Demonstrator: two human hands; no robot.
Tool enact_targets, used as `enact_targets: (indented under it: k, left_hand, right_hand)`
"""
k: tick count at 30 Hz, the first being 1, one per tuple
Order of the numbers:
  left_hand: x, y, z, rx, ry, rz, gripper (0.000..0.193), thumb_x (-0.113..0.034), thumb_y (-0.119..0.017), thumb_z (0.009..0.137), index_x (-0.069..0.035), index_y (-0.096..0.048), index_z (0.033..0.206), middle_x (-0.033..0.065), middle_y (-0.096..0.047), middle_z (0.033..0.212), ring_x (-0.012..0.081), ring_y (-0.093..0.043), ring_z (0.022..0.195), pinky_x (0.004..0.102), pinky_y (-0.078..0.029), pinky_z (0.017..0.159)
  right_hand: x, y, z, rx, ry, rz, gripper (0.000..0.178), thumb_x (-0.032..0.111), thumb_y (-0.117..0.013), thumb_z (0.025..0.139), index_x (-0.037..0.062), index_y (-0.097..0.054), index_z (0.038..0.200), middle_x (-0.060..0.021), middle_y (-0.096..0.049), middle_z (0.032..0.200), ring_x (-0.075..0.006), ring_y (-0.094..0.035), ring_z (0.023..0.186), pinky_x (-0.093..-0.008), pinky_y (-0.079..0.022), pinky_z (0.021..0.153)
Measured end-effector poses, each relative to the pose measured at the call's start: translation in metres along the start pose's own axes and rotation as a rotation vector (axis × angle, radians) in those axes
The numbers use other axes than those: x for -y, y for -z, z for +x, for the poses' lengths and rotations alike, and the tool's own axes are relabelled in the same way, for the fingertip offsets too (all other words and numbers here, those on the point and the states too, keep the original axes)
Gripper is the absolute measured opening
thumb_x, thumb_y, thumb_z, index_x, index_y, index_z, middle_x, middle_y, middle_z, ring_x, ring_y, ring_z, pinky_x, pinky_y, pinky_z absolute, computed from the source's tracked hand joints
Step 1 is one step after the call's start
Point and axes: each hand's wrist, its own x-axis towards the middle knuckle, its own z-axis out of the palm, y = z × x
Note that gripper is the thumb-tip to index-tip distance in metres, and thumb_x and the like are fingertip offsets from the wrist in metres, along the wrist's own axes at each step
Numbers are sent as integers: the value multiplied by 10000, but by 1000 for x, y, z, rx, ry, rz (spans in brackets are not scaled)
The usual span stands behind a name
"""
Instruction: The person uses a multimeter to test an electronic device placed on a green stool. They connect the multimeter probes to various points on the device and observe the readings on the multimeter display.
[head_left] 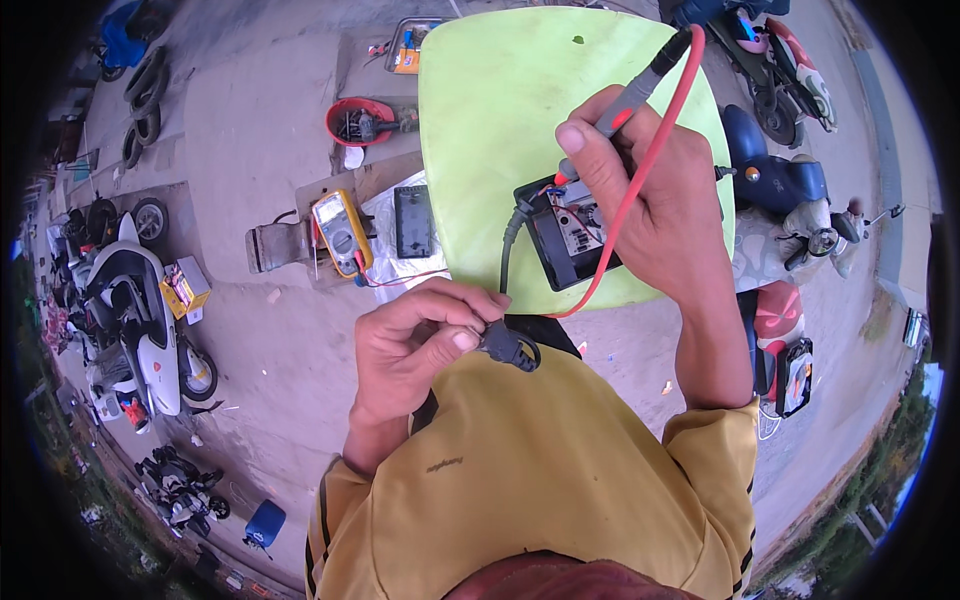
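Right hand (655, 205) closed around a grey test probe (638, 95) with a red lead (650, 160), thumb and fingers gripping the shaft, tip pressed down at the top edge of a small black charger box (568, 235). Box lying open-faced on the pale green surface (500, 120), near its front edge, partly hidden under the right hand. Grey cable (508, 245) leaving the left side of the box and curving down toward the body. Left hand (420, 345) below the surface edge, thumb and forefinger pinching a black plug (510, 345) against the yellow shirt (540, 470); probably the end of that same cable, though the join is hidden. Yellow multimeter (340, 232) lying on the concrete ground left of the surface, just beside a dark flat unit (412, 220). Red bowl of parts (362, 120) farther up. White scooter (140, 320) parked well apart at left, a blue one (775, 180) at right.
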Motion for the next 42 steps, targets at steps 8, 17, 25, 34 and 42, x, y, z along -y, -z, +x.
enact_targets:
  k: [8,17,25,34,42]
  left_hand:
    - [-1,0,1,29,17,-57,80,51,-668,949,77,-673,1024,217,-690,1110,321,-693,1098,449,-548,1003]
    - [-6,-3,2,-18,55,-13,99,-26,-696,952,64,-671,985,216,-693,1050,321,-713,1001,506,-565,990]
    - [-11,0,4,41,121,-40,54,29,-688,946,39,-695,999,172,-708,1106,264,-689,1093,403,-554,969]
    - [-12,2,5,76,116,26,44,20,-688,952,32,-688,995,164,-710,1107,225,-685,1059,371,-546,944]
    - [-11,3,7,85,109,31,36,19,-685,955,30,-683,989,156,-714,1104,214,-688,1048,360,-550,933]
  right_hand:
    - [-2,-5,0,-57,31,94,189,161,-662,1003,4,-619,907,-58,-535,567,-164,-497,461,-317,-407,469]
    - [1,-5,2,-38,83,37,161,127,-663,1002,3,-615,909,-30,-538,583,-122,-481,476,-279,-380,469]
    - [12,-6,-3,-28,5,-90,266,264,-569,1081,40,-604,941,4,-526,731,-65,-430,654,-243,-350,576]
    - [7,-6,-4,-28,-20,-78,271,280,-570,1082,47,-611,951,-3,-544,781,-74,-451,685,-244,-364,591]
    - [4,-4,-4,0,70,-133,260,256,-600,1067,20,-638,965,-35,-618,835,-102,-514,728,-257,-418,647]
